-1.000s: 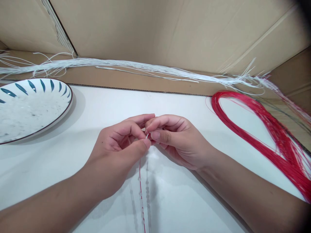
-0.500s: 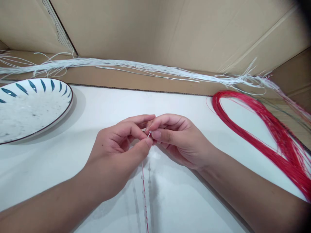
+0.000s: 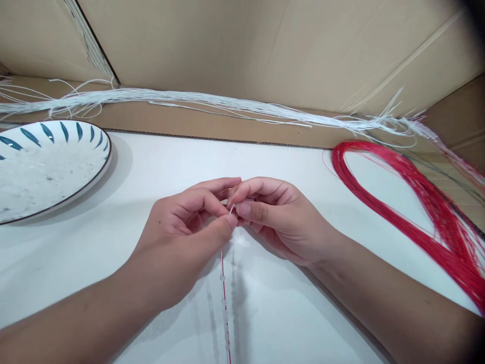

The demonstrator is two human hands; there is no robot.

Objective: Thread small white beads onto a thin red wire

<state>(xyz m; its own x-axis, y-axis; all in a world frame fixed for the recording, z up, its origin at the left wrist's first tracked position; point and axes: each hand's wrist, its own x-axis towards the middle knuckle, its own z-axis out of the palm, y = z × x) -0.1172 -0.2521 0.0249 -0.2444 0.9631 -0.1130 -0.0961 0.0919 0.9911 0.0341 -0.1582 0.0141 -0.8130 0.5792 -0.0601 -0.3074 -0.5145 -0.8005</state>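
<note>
My left hand point(image 3: 189, 222) pinches a thin white cord end between thumb and forefinger at the centre of the view. Touching it from the right, my right hand point(image 3: 278, 217) closes thumb and forefinger on a tiny clear piece at the cord's tip, partly hidden by the fingers. Below my left hand hangs a red and white cord point(image 3: 224, 288) with several small clear beads along it, running down past the bottom edge. To the left, a white plate point(image 3: 108, 161) with blue-green leaf marks holds many small clear pieces.
A looped bundle of red cords point(image 3: 364, 202) lies on the white table point(image 3: 162, 156) at the right. Along the back, a long bundle of white cords point(image 3: 182, 96) rests on a cardboard ledge point(image 3: 151, 117), before a tall cardboard wall point(image 3: 227, 45).
The view has shifted very slightly. Both hands keep nearly the same pose, fingertips still together at the cord end.
</note>
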